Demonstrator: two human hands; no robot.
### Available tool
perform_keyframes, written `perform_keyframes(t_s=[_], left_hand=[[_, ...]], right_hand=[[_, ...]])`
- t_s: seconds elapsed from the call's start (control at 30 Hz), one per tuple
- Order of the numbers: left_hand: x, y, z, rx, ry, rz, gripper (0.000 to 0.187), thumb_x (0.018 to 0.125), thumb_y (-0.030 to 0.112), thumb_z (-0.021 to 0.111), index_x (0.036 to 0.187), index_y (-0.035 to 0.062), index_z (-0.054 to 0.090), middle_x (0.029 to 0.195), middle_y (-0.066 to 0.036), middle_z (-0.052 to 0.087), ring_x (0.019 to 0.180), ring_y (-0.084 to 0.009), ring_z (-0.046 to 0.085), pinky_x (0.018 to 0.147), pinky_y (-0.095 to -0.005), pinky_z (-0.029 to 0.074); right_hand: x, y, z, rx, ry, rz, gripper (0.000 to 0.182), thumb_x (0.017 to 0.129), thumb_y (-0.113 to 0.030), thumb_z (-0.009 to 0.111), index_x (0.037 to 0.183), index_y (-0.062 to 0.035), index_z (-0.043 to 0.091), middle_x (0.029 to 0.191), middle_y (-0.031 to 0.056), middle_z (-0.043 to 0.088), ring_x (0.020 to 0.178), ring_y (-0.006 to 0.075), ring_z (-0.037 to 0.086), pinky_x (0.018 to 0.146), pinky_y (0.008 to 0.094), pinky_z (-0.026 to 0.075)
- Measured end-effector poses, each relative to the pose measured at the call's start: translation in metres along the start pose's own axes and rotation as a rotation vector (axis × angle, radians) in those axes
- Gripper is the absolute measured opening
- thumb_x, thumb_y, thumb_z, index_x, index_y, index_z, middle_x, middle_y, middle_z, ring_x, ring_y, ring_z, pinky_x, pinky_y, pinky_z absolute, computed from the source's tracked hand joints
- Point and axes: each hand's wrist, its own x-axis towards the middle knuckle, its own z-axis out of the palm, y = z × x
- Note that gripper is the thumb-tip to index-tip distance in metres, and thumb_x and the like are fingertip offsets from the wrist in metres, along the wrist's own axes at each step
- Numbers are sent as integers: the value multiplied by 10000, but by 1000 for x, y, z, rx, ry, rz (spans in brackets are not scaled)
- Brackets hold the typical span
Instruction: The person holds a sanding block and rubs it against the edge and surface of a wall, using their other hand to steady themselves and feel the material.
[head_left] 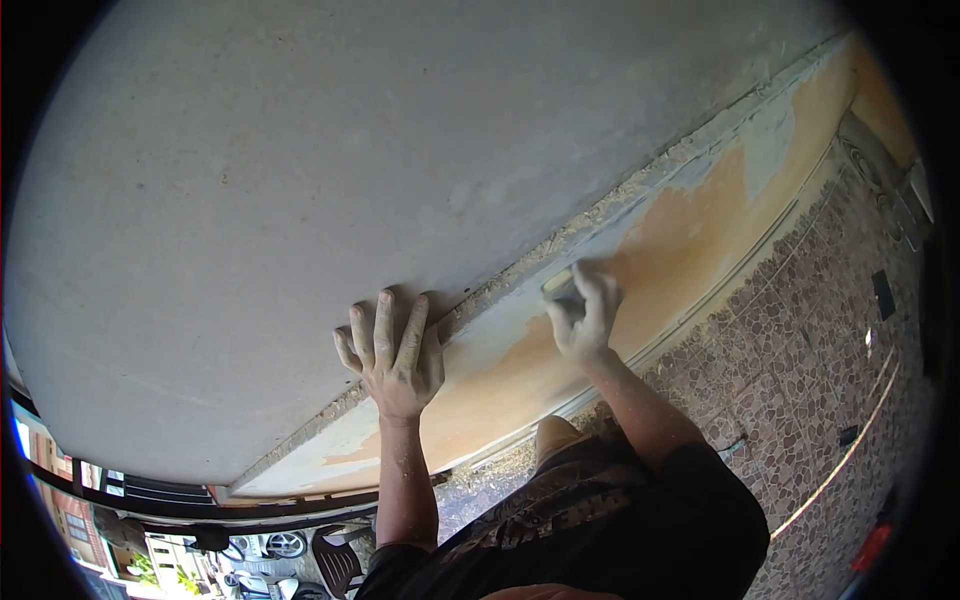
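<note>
My left hand [397, 355] lies flat with fingers spread on the large grey surface [260, 220], close to its dusty edge. To its right, my right hand [586, 310] is closed round a small pale block [558, 282], pressed against the side panel [690, 235]. That panel is patched in orange and whitish grey. Crumbly dust lies along the ledge [600, 205] between the grey surface and the panel. Both hands look dusty. The block is partly hidden by my fingers.
Stone-patterned floor [800, 350] runs along the right, with a pale cord [838, 460] and a red object [873, 545] on it. A dark chair [337, 560] and parked motorcycles [285, 545] stand at the lower left, beyond a dark railing.
</note>
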Motion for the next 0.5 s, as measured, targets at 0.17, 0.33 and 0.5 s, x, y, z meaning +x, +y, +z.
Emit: perform_keyframes(t_s=[0.17,0.33,0.5], left_hand=[[7,5,-2,29,2,3,389,896,307,658,1279,253,706,1569,-85,432,1527,-362,196,1224,-542,18],[5,2,-1,16,1,8,399,895,303,658,1290,262,698,1576,-83,416,1528,-362,191,1221,-548,2],[3,5,-36,-478,16,-122,384,904,364,655,1205,135,718,1552,-200,407,1520,-412,177,1211,-597,80]], right_hand=[[71,50,-7,270,504,638,526,933,-126,692,1371,45,456,1147,129,509,887,191,575,719,313,508],[-22,-45,19,164,-125,-46,692,815,-247,834,1408,-79,520,1067,86,557,988,256,538,909,419,389],[4,-25,11,100,-29,-34,694,808,-205,832,1400,-21,518,1010,50,600,957,233,535,853,386,367]])
